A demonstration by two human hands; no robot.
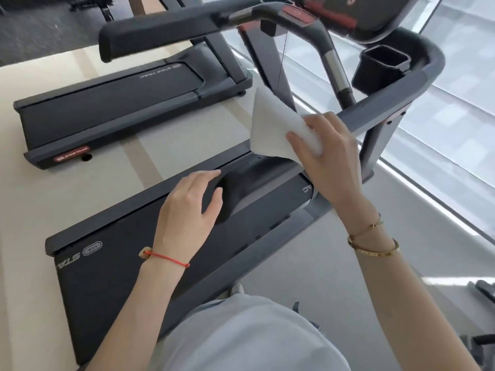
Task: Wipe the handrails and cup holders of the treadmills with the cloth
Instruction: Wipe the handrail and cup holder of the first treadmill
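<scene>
**White cloth on the rail**

White cloth (pixel 278 129) sits at centre frame, bunched in the right hand (pixel 326 156), fingers curled round it and pressing it onto the near handrail (pixel 385 105). Left hand (pixel 187 207) hovers lower left over the belt (pixel 139 263), fingers relaxed, holding nothing. Risk: most of the cloth flaps loose above the hand, so a stroke may skim the rail or miss the cup holder (pixel 380 68), upper right.
</scene>
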